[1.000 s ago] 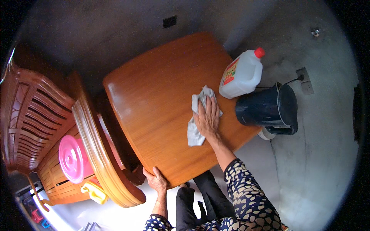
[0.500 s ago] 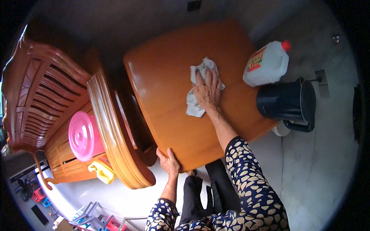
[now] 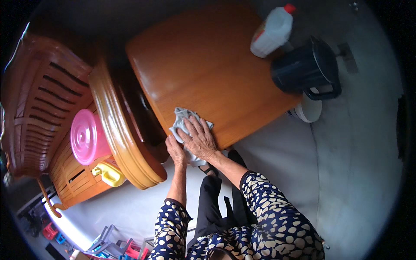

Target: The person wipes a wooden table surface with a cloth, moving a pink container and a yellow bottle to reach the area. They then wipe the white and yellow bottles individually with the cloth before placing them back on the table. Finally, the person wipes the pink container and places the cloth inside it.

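Note:
My right hand presses a pale grey-white cloth onto the brown wooden table, at its near left corner. The fingers lie over the crumpled cloth, and part of it hangs past the table's near edge below the hand. My left hand is closed around the table's corner, right beside the cloth and the right hand. Its fingers under the edge are hidden.
On the table's right side stand a white jug with a red cap and a dark kettle. A white bucket is below them. Left is a wooden bench with a pink lidded tub and a yellow bottle.
My right hand has drawn the cloth from the middle of the table to the near left corner, next to my left hand. The view has shifted, so the jug and kettle appear higher.

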